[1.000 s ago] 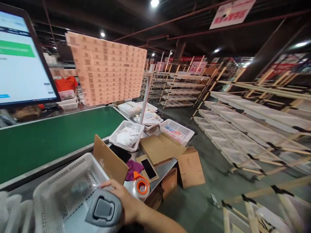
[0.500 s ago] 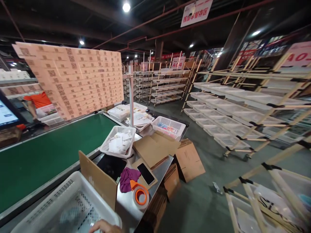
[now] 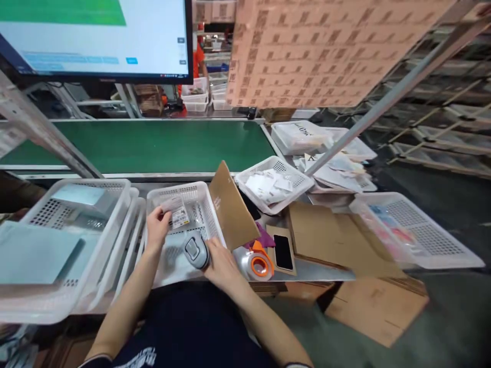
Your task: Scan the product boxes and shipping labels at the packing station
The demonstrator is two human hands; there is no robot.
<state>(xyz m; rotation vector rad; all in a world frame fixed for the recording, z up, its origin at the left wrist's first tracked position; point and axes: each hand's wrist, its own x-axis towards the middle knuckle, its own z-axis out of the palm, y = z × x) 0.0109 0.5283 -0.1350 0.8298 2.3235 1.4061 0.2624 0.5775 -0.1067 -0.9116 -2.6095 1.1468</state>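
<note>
My left hand (image 3: 156, 228) pinches a small clear packet with a white label (image 3: 175, 212) inside a white perforated basket (image 3: 199, 197) on the steel bench. My right hand (image 3: 219, 261) grips a grey handheld scanner (image 3: 195, 251), its head pointing into the same basket just below the packet. A brown cardboard sheet (image 3: 232, 207) leans against the basket's right wall.
An orange tape dispenser (image 3: 260, 263), a black phone (image 3: 283, 252) and a purple cloth (image 3: 264, 237) lie right of my hand. More white baskets (image 3: 69, 225) stand left and right (image 3: 433, 240). Beyond runs a green conveyor belt (image 3: 153, 143), with a monitor (image 3: 95, 36) and a board of codes (image 3: 326, 46) above. A person in orange stands far behind.
My view has swung from the shelves on the right back down to the bench. My left hand has come into view holding the packet, and the scanner is back in sight in my right hand.
</note>
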